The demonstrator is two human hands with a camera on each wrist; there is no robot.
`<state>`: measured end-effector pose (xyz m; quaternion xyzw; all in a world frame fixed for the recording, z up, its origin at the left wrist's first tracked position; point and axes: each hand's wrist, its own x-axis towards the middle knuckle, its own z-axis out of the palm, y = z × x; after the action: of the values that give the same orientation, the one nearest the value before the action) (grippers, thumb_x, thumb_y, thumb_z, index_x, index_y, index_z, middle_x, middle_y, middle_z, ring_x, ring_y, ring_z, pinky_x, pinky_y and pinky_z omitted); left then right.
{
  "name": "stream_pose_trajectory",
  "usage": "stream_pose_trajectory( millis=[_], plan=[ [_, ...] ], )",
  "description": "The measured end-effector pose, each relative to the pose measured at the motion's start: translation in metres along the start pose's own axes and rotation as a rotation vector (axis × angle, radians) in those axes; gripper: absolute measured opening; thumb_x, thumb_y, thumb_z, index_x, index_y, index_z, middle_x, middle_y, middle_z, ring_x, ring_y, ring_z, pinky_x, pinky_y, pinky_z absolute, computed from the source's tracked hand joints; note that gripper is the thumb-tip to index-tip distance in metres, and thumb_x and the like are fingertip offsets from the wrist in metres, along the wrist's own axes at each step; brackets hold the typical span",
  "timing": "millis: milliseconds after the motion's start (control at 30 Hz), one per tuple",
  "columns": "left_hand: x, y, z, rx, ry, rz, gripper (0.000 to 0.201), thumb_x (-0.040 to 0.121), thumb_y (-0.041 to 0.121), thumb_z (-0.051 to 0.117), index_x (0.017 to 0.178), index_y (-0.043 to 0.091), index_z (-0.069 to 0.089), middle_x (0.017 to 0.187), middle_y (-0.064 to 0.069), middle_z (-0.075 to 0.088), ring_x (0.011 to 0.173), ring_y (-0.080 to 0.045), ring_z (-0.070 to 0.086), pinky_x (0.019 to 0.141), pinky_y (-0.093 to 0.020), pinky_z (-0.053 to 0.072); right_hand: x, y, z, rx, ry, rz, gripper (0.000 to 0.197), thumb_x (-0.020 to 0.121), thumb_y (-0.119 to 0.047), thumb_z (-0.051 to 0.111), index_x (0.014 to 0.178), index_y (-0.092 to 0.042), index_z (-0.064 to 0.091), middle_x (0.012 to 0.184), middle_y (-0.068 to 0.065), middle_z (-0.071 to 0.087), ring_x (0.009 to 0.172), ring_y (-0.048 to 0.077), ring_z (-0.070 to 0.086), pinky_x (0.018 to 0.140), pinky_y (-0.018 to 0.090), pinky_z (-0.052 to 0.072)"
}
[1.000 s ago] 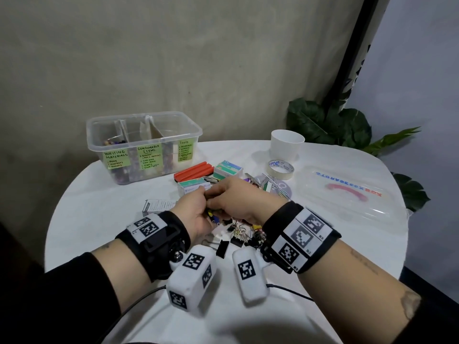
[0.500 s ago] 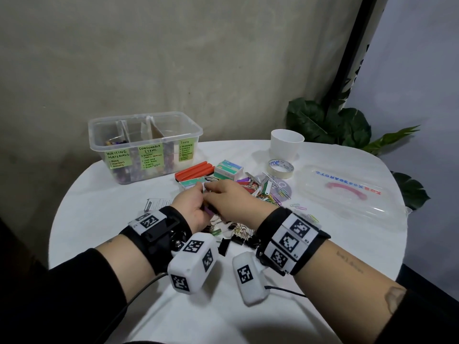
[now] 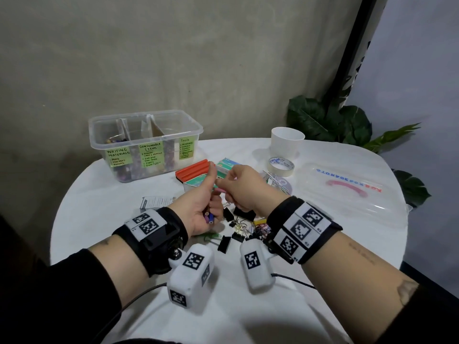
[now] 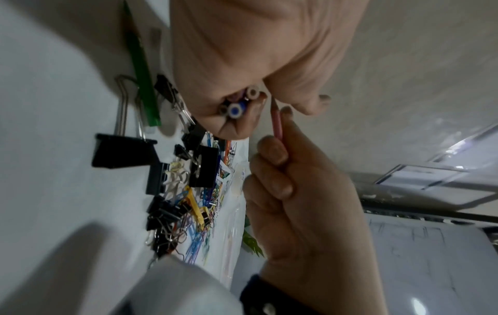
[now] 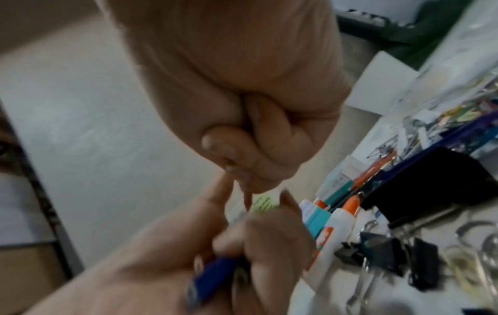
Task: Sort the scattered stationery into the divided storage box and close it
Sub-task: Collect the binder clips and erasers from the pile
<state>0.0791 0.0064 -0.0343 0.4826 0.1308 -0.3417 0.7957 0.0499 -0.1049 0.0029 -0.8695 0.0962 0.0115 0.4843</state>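
Observation:
My left hand point(image 3: 200, 206) is raised above the table and grips a bundle of coloured pencils point(image 3: 209, 218), whose butt ends point(image 4: 237, 106) face the left wrist camera. My right hand point(image 3: 244, 188) pinches a pink pencil point(image 4: 277, 121) between thumb and fingers, its tip at the left thumb and forefinger. Both hands meet over the pile of black binder clips point(image 3: 224, 243) and paper clips point(image 4: 199, 215). A green pencil point(image 4: 141, 70) lies on the table under the left hand. The clear divided storage box point(image 3: 146, 137) stands open at the back left. Its lid point(image 3: 347, 189) lies at the right.
Beyond the hands lie an orange case point(image 3: 195, 170) and staple boxes point(image 3: 226, 165). A tape roll point(image 3: 280, 166) and a white cup point(image 3: 286, 142) stand further back. A glue bottle point(image 5: 334, 234) lies by the clips. A plant stands behind the round white table point(image 3: 99, 219).
Both hands have risen from the clip pile and shifted toward the box. The right hand now holds a pink pencil against the left hand's bundle.

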Motion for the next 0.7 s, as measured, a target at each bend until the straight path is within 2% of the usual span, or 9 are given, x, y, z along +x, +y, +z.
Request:
stream_pose_trajectory(
  millis=[67,167,267,333,400,433,533,633,700],
  plan=[
    [-0.005,-0.002,0.006,0.007,-0.013,0.025,0.05,0.068,0.063,0.073,0.065,0.019,0.049,0.053,0.007,0.035,0.036,-0.003,0.026,0.032,-0.012,0.023,-0.002,-0.004,0.006,-0.169,0.031,-0.044,0.025,0.098,-0.016,0.049,0.074,-0.016,0.039,0.067,0.003,0.051,0.049,0.013,0.042,0.04,0.021,0.031],
    [-0.006,-0.002,0.008,-0.047,0.008,0.018,0.047,0.081,0.058,0.066,0.063,0.018,0.048,0.046,0.006,0.037,0.032,-0.004,0.029,0.032,-0.011,0.025,-0.006,-0.005,0.012,-0.091,0.068,-0.108,0.021,0.098,-0.014,0.042,0.077,-0.016,0.039,0.071,0.0,0.048,0.057,0.011,0.044,0.048,0.025,0.033],
    [-0.005,0.006,0.001,-0.14,-0.012,0.008,0.038,0.091,0.05,0.058,0.083,0.013,0.058,0.043,0.005,0.04,0.031,-0.002,0.034,0.028,-0.013,0.028,-0.012,-0.002,0.006,0.026,0.049,-0.244,0.016,0.095,-0.028,0.053,0.088,-0.016,0.045,0.075,-0.003,0.053,0.062,0.008,0.051,0.055,0.023,0.04],
    [-0.006,0.012,-0.003,-0.117,-0.024,-0.023,0.033,0.094,0.045,0.056,0.096,0.013,0.063,0.042,0.006,0.042,0.03,-0.004,0.038,0.03,-0.012,0.032,-0.014,0.006,0.002,-0.03,-0.058,-0.331,0.049,0.08,-0.04,0.075,0.114,-0.021,0.046,0.101,-0.005,0.057,0.085,0.004,0.058,0.073,0.018,0.046],
    [-0.008,0.014,-0.005,-0.108,-0.049,-0.067,0.042,0.093,0.047,0.055,0.067,0.015,0.054,0.042,0.007,0.041,0.031,-0.007,0.042,0.035,-0.012,0.038,-0.012,0.017,0.004,-0.098,-0.178,-0.384,0.101,0.058,-0.043,0.091,0.139,-0.031,0.032,0.131,-0.003,0.047,0.108,0.004,0.053,0.093,0.024,0.047],
    [-0.01,0.014,-0.005,-0.096,-0.063,-0.071,0.047,0.093,0.047,0.055,0.058,0.016,0.047,0.041,0.007,0.04,0.032,-0.007,0.043,0.038,-0.013,0.041,-0.012,0.021,0.008,-0.048,-0.224,-0.391,0.113,0.053,-0.038,0.094,0.144,-0.033,0.027,0.137,0.0,0.044,0.108,0.005,0.054,0.095,0.027,0.049],
    [-0.016,0.01,-0.004,-0.118,-0.123,-0.094,0.045,0.092,0.042,0.058,0.056,0.015,0.054,0.042,0.008,0.041,0.033,-0.003,0.045,0.04,-0.011,0.039,-0.01,0.022,0.013,0.144,-0.246,-0.391,0.108,0.057,-0.013,0.095,0.144,-0.024,0.032,0.133,0.015,0.05,0.105,0.021,0.062,0.097,0.028,0.051],
    [-0.019,0.009,-0.006,-0.122,-0.211,-0.081,0.028,0.086,0.043,0.063,0.069,0.022,0.056,0.047,0.01,0.042,0.036,0.001,0.044,0.041,-0.007,0.036,-0.008,0.019,0.011,0.118,-0.196,-0.431,0.099,0.055,-0.014,0.096,0.137,-0.023,0.04,0.111,0.008,0.06,0.087,0.01,0.06,0.084,0.021,0.053],
    [-0.02,0.009,-0.007,-0.095,-0.243,-0.057,0.029,0.088,0.045,0.06,0.071,0.024,0.052,0.044,0.011,0.036,0.032,0.0,0.036,0.037,-0.011,0.034,-0.005,0.017,0.01,0.1,-0.159,-0.457,0.1,0.053,-0.02,0.097,0.136,-0.025,0.041,0.106,0.002,0.059,0.082,0.004,0.055,0.078,0.018,0.051]
  ],
)
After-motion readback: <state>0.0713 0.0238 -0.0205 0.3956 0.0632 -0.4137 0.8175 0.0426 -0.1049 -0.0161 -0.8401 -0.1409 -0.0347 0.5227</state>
